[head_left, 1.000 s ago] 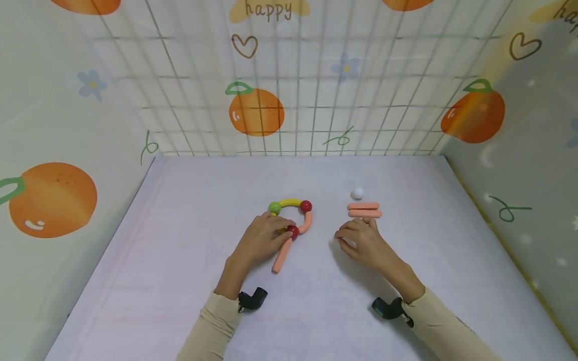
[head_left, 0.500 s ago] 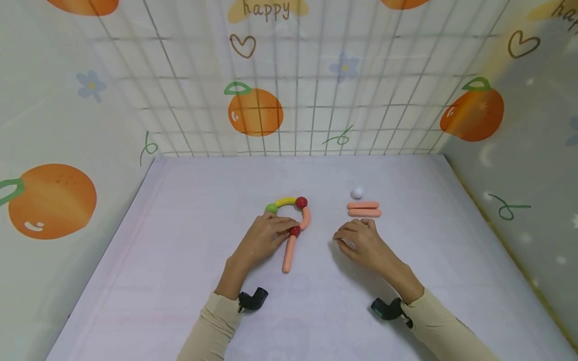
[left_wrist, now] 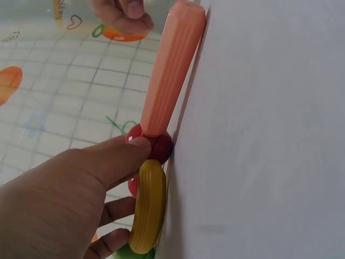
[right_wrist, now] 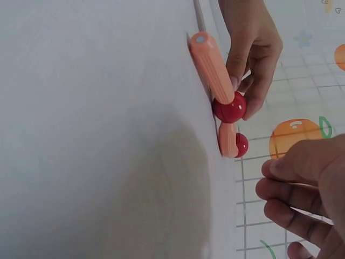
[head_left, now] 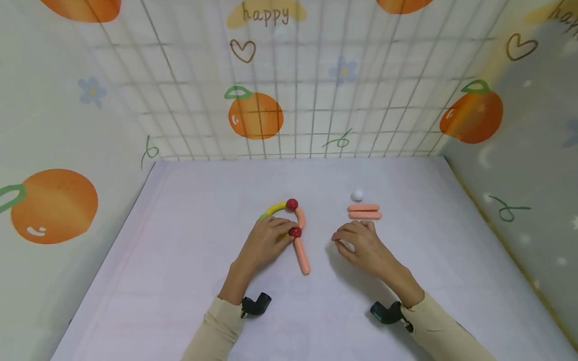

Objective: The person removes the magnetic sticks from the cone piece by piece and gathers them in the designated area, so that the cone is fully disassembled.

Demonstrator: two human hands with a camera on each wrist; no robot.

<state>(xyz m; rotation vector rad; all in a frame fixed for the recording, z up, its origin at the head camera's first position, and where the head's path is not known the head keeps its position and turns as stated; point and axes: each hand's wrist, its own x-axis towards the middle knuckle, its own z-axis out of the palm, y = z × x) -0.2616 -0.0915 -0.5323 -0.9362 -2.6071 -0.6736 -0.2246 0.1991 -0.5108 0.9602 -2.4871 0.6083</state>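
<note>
My left hand (head_left: 267, 238) pinches a red ball (head_left: 295, 232) between thumb and fingers. This ball joins a toy loop of rods and balls lying on the table. A straight pink rod (head_left: 302, 255) points from it towards me, while a curved pink rod (head_left: 300, 218) leads up to a second red ball (head_left: 292, 204). From there a yellow curved rod (head_left: 275, 207) runs to a green ball (head_left: 263, 217) at my fingers. Another yellow curved rod (left_wrist: 150, 208) shows beneath the hand in the left wrist view. My right hand (head_left: 363, 246), fingers loosely bent, holds nothing, right of the loop.
Beyond my right hand lie two straight pink rods (head_left: 365, 215) side by side. A white ball (head_left: 357, 195) sits just behind them. Patterned cloth walls (head_left: 311, 120) rise at the back and sides of the white table (head_left: 189, 200).
The loop has turned around the pinched red ball: the straight pink rod's free end has swung right, and the far red ball has shifted left. The right hand stays nearly still.
</note>
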